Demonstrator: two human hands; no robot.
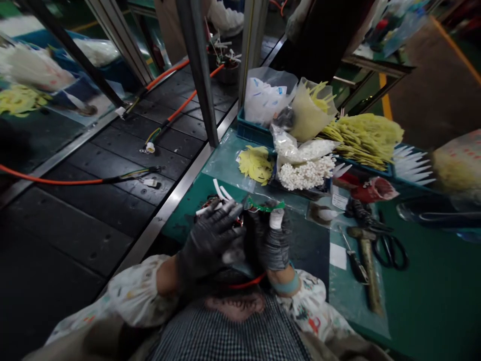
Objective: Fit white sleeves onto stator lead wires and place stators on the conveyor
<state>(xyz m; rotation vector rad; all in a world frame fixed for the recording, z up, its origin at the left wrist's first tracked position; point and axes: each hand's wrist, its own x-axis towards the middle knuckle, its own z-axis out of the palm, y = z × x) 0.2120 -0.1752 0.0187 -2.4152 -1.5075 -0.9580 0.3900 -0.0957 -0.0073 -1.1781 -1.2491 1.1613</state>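
A small dark wired piece [250, 225] appears held steadily between the curled black-gloved left hand [208, 240] and white-taped right hand [274, 243], the exact grip hidden, beside a green plastic strip [265, 205].

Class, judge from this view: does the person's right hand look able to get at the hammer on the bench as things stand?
Probably yes. The right hand is close to the hammer, with only a screwdriver lying flat beside it. But the hand is busy at a dark bundle, so it would likely have to leave that first.
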